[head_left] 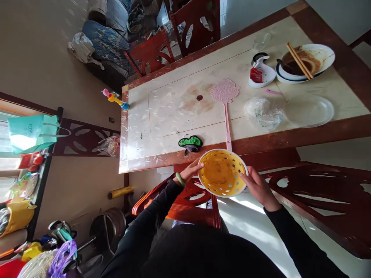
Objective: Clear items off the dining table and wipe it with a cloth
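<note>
Where the frame starts, far left, a mint-green tote bag (29,133) carries dark lettering; roughly "IEO" is legible, the rest cut off or too small. Going right, upper left of centre: yellow-blue plastic toy (116,99) at the left corner of the dining table (171,100), no writing seen. Lower middle: what looks like a green eye mask (190,142) with black edging, lying near the front edge, no hand on it.

Left hand (191,171), jade-green bangle (180,179) at the wrist, grips the left rim of the yellow perforated basket (222,169), lower centre of frame. Status: basket is in a two-handed hold, not set down; its floor shows brownish marks. Can't tell if it touches the table edge. Pink fly swatter (225,91) lies just above it, handle end at the basket's rim; small dark mark on the handle, illegible.

Right hand (258,188) closes on the right rim. Upper right, all out of hand: clear plastic bag (262,112) with faint green print, unreadable; white dish (269,75) holding a red wrapper (256,75), no legible brand; stained bowl (322,58) with chopsticks (300,61) across it; clear plastic lid (311,112).
</note>
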The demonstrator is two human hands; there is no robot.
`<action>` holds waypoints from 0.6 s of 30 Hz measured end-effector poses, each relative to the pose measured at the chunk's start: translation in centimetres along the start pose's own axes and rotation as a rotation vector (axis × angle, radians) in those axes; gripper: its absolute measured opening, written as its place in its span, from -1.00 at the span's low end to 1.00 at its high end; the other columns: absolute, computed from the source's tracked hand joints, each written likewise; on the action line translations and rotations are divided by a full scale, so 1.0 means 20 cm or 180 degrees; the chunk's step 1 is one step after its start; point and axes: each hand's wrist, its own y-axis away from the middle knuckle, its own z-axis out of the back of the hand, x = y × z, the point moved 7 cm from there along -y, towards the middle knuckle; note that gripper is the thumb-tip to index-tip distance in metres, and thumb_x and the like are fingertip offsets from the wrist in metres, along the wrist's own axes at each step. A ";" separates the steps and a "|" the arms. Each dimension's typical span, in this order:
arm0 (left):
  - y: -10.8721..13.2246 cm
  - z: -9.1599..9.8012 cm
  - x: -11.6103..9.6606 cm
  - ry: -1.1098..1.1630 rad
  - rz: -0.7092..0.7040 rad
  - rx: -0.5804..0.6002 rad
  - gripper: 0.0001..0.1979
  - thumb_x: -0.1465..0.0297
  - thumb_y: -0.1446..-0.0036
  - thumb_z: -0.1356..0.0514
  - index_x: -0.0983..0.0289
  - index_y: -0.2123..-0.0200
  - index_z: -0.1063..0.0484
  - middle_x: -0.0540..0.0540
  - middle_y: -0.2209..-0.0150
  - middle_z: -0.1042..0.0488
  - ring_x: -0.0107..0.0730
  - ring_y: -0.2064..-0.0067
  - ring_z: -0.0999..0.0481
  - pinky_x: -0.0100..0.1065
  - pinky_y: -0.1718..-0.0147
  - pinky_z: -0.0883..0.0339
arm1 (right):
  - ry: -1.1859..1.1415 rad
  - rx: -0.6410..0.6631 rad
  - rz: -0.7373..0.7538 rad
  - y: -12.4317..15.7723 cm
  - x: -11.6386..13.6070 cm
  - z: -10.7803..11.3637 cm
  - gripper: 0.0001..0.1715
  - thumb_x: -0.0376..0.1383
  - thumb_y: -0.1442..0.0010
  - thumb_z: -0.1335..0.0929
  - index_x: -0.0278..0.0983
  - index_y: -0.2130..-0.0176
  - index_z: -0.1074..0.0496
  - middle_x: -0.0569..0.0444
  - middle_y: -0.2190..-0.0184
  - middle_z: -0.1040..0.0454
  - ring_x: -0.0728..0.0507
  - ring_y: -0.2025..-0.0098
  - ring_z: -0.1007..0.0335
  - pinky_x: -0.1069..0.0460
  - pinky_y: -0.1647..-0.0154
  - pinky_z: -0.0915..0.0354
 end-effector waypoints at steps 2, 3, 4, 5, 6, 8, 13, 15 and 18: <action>0.16 0.10 0.02 0.0097 0.0014 -0.0244 -0.14 0.04 -0.12 -0.52 0.22 -0.40 -0.45 0.25 -0.44 -0.40 0.22 -0.54 -0.22 0.09 -0.53 -0.10 | 0.0085 0.0357 0.0103 -0.07 0.06 -0.16 -0.50 0.17 -0.22 -0.36 -0.17 0.14 -0.36 0.08 0.45 -0.48 -0.23 0.42 -0.46 -0.08 0.42 -0.40; 0.23 0.16 0.04 0.0203 0.0082 -0.0422 -0.15 0.04 -0.11 -0.52 0.24 -0.39 -0.46 0.28 -0.41 -0.44 0.23 -0.52 -0.27 0.09 -0.51 -0.16 | 0.0144 0.0504 0.0176 -0.10 0.08 -0.25 -0.50 0.16 -0.23 -0.35 -0.17 0.13 -0.35 0.09 0.47 -0.47 -0.23 0.43 -0.46 -0.09 0.42 -0.39; 0.30 0.22 0.06 0.0315 0.0186 -0.0628 -0.16 0.06 -0.11 -0.52 0.27 -0.37 -0.46 0.31 -0.36 -0.50 0.23 -0.48 -0.34 0.10 -0.46 -0.25 | 0.0219 0.0615 0.0281 -0.13 0.11 -0.33 -0.51 0.15 -0.24 -0.34 -0.17 0.11 -0.35 0.10 0.48 -0.46 -0.23 0.43 -0.46 -0.09 0.40 -0.38; 0.36 0.29 0.10 0.0396 0.0339 -0.0847 -0.19 0.09 -0.12 -0.51 0.30 -0.35 -0.47 0.34 -0.29 -0.55 0.24 -0.41 -0.43 0.10 -0.39 -0.36 | 0.0317 0.0698 0.0413 -0.15 0.14 -0.42 -0.52 0.13 -0.25 -0.34 -0.18 0.09 -0.35 0.10 0.49 -0.46 -0.23 0.42 -0.47 -0.09 0.37 -0.38; 0.42 0.35 0.13 0.0427 0.0537 -0.1071 -0.24 0.16 -0.13 -0.49 0.32 -0.34 -0.47 0.36 -0.21 -0.61 0.23 -0.32 -0.53 0.11 -0.29 -0.48 | 0.0434 0.0772 0.0557 -0.17 0.17 -0.50 -0.52 0.12 -0.26 -0.34 -0.18 0.07 -0.35 0.11 0.49 -0.47 -0.23 0.41 -0.48 -0.09 0.34 -0.39; 0.56 0.48 0.19 0.0384 0.0947 -0.1577 -0.34 0.31 -0.17 -0.42 0.36 -0.31 -0.46 0.35 -0.03 -0.69 0.17 -0.11 -0.69 0.06 -0.06 -0.64 | 0.0677 0.0972 0.0824 -0.21 0.23 -0.67 -0.52 0.11 -0.32 -0.33 -0.20 0.02 -0.40 0.10 0.48 -0.48 -0.24 0.37 -0.51 -0.09 0.27 -0.40; 0.87 0.76 0.22 0.0510 0.1110 -0.2732 -0.44 0.53 -0.12 -0.27 0.44 -0.22 -0.45 0.28 0.20 -0.70 0.00 0.16 -0.77 -0.15 0.21 -0.71 | 0.1144 0.0969 0.1608 -0.46 0.38 -0.96 -0.45 0.11 -0.45 -0.32 -0.21 -0.14 -0.53 -0.10 0.14 -0.62 -0.30 0.07 -0.60 -0.17 -0.05 -0.50; 0.95 0.81 0.20 0.0668 0.0923 -0.2970 -0.44 0.57 -0.07 -0.25 0.46 -0.18 -0.46 0.29 0.20 -0.70 -0.01 0.15 -0.77 -0.19 0.21 -0.71 | 0.1541 0.0438 0.2105 -0.62 0.41 -1.00 -0.39 0.04 -0.37 -0.44 -0.23 -0.24 -0.52 -0.21 -0.16 -0.53 -0.41 -0.23 -0.46 -0.28 -0.33 -0.38; 1.00 0.84 0.16 0.0885 0.0646 -0.3025 -0.44 0.57 0.00 -0.25 0.41 -0.13 -0.50 0.24 0.22 -0.70 -0.04 0.13 -0.76 -0.19 0.17 -0.71 | 0.2139 0.0101 0.2346 -0.83 0.34 -1.11 -0.33 -0.12 -0.26 -0.52 -0.24 -0.29 -0.52 -0.24 -0.39 -0.35 -0.51 -0.45 -0.16 -0.40 -0.50 -0.16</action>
